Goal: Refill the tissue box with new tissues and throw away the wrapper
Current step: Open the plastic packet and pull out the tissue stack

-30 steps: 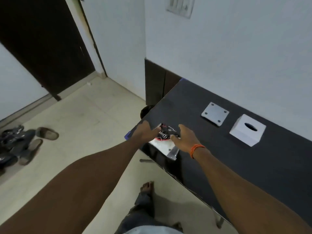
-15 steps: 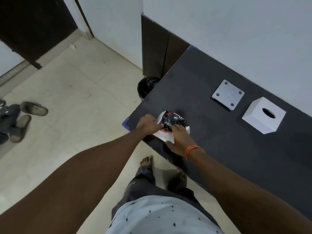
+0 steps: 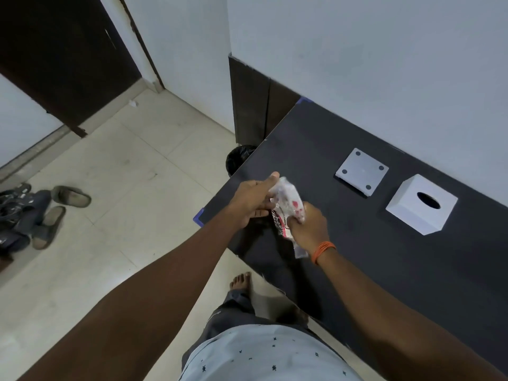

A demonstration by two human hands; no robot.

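The tissue pack (image 3: 287, 207) is a soft clear-plastic packet with white tissues inside and red and black print; it is blurred, so the print cannot be read. It is held up above the near left corner of the black table (image 3: 357, 257), tilted on edge. The tissue box (image 3: 422, 204) is a white cube with a dark oval slot on top, standing upright on the table near the wall. Its flat grey base plate (image 3: 361, 171) lies just left of it, apart.

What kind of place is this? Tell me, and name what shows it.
Probably a room in a home, near the entrance: worn sandals lie on the tiled floor by a dark door, and a white tissue box sits on a dark table.
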